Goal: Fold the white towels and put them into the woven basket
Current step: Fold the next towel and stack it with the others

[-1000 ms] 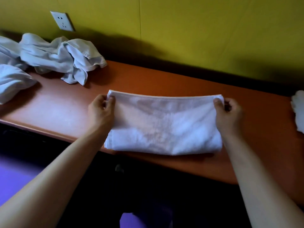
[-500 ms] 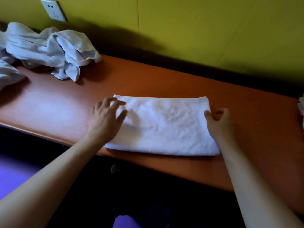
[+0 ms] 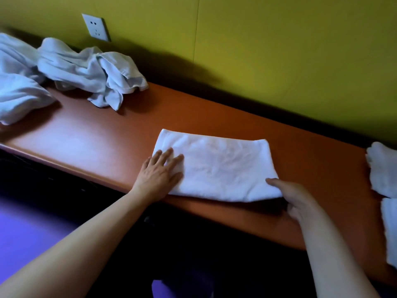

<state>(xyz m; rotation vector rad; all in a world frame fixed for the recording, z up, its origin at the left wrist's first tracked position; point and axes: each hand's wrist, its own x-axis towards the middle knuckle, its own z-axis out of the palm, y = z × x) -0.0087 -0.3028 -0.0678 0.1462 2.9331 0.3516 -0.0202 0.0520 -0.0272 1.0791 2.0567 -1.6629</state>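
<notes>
Half a second ago the right hand (image 3: 297, 201) sat at the right edge of the folded white terry towel (image 3: 217, 166), about level with its middle; it has since slid down to the towel's near right corner, at roughly 4 o'clock from the towel's centre. The left hand (image 3: 160, 175) has stayed flat on the towel's left end, at about 9 o'clock, fingers straight and spread, pressing the cloth and clasping nothing. A second ago both hands were pinching the towel's far corners.

The right hand's thumb lies on top of that corner and the other fingers curl in beneath the edge, so it is grasping the towel's corner.

The towel lies flat as a broad rectangle on the long orange-brown wooden counter (image 3: 96, 143), its near edge along the counter's front rim.

At 10 o'clock from it, well apart, is a heap of crumpled white towels (image 3: 86, 69) against the yellow-green wall (image 3: 279, 50), below a white wall socket (image 3: 96, 27). At 3 o'clock, at the picture's edge, lie more white towels (image 3: 384, 168), partly cut off. The woven basket cannot be seen in this view.
</notes>
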